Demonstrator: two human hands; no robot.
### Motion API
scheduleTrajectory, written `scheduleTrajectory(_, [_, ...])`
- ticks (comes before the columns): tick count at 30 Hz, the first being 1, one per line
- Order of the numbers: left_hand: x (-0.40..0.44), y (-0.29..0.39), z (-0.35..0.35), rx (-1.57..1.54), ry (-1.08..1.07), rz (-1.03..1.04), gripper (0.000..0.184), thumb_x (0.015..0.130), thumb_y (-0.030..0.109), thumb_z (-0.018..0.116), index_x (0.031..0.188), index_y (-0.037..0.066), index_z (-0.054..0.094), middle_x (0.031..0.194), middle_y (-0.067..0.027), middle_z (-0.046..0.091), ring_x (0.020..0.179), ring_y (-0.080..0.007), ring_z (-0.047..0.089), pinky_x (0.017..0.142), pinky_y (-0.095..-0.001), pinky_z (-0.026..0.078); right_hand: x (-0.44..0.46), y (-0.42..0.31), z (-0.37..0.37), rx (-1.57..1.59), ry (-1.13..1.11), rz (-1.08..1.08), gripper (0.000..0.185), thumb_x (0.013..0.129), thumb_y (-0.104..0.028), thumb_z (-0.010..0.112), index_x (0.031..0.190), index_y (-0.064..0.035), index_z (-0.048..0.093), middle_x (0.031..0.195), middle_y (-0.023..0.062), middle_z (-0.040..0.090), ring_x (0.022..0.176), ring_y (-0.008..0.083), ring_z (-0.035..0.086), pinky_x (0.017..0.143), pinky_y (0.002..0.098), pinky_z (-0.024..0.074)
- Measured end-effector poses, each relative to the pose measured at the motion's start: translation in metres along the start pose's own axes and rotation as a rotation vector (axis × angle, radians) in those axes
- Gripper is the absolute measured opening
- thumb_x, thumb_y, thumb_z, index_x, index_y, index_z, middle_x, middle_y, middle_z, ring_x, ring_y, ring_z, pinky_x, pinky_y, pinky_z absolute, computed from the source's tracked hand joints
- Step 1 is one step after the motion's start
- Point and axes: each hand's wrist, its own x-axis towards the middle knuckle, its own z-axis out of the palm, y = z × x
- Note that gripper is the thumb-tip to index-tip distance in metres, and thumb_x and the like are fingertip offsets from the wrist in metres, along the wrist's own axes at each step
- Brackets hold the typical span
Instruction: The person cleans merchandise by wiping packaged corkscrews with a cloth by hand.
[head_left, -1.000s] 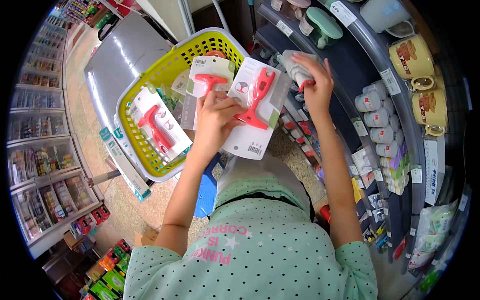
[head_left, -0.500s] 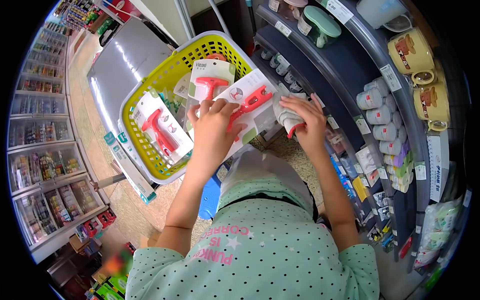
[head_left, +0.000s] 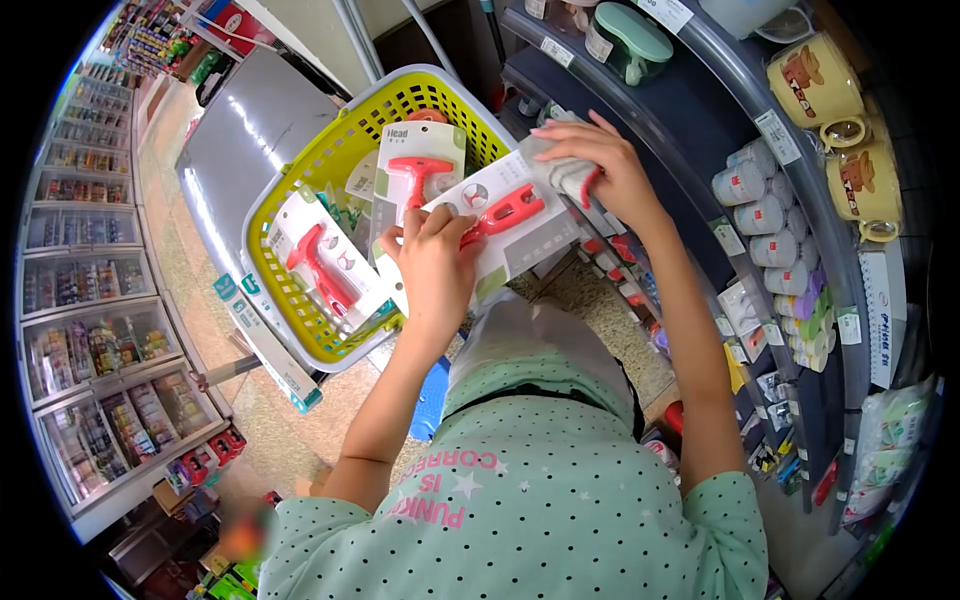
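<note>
My left hand [head_left: 437, 262] grips a white card pack [head_left: 540, 240] with a red plastic tool [head_left: 515, 209] on it, held over the basket's near right edge. In my right hand [head_left: 605, 165] is a grey cloth with a red edge [head_left: 568, 175], against the upper right corner of that pack. The yellow-green basket [head_left: 268, 232] holds two similar packs with red tools, one upright pack [head_left: 418, 150] behind my left hand and one slanted pack [head_left: 345, 275] at the left.
A grey metal surface [head_left: 250, 130] lies behind the basket. Dark shelves at the right carry rolled white goods [head_left: 740, 185], cream mugs [head_left: 815, 80] and a green-lidded container [head_left: 632, 35]. A long white box [head_left: 270, 345] sticks out beside the basket. A blue stool [head_left: 430, 400] stands below.
The held pack has tilted from nearly upright to slanting across the basket's edge. My right hand and the cloth have moved left, up to the pack's corner.
</note>
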Motion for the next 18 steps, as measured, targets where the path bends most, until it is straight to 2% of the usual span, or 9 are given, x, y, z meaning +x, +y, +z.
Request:
scheduleTrajectory(4, [-0.002,0.001,0.003,0.006,0.017,0.002,0.026,0.072,0.012,0.079,0.097,0.009,0.075,0.09,-0.0032,0.062,0.095,-0.0252,0.054,0.089,-0.0432,0.031,0.006,0.005,0.009,0.002,-0.131,0.023,0.026,0.08,-0.004,0.067,0.101,-0.0167,0.076,0.121,0.0007,0.071,0.125,0.0214,0.06,0.119,0.0509,0.024])
scheduleTrajectory(13, [-0.003,-0.001,0.005,-0.045,0.016,-0.049,0.024,0.073,0.007,0.074,0.098,0.007,0.072,0.094,-0.0053,0.061,0.098,-0.0274,0.053,0.084,-0.0428,0.031,-0.023,-0.001,-0.006,0.019,-0.187,0.074,0.022,0.075,-0.006,0.072,0.095,-0.014,0.075,0.115,0.001,0.073,0.123,0.0209,0.061,0.12,0.0524,0.0206])
scheduleTrajectory(18, [-0.003,0.002,0.005,-0.046,0.012,-0.05,0.024,0.074,0.004,0.072,0.097,0.006,0.072,0.093,-0.0069,0.06,0.098,-0.0282,0.053,0.082,-0.0419,0.031,-0.039,-0.018,-0.012,-0.001,-0.192,0.114,0.024,0.073,-0.003,0.071,0.094,-0.0141,0.075,0.112,0.0013,0.074,0.12,0.0194,0.063,0.121,0.0523,0.0188])
